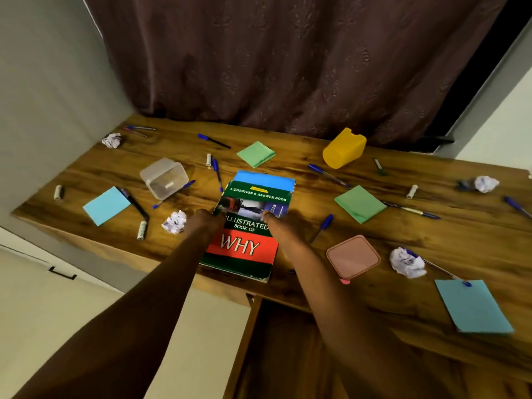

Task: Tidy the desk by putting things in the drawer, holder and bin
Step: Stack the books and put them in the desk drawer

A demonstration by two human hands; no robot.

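Both hands, left and right, clasp the sides of the green-and-red hardcover book near the wooden desk's front edge; lifting it level suits the open drawer just below.

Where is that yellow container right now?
The yellow container lies on its side toward the desk's far right in the head view, just before the curtain, beyond a green paper.
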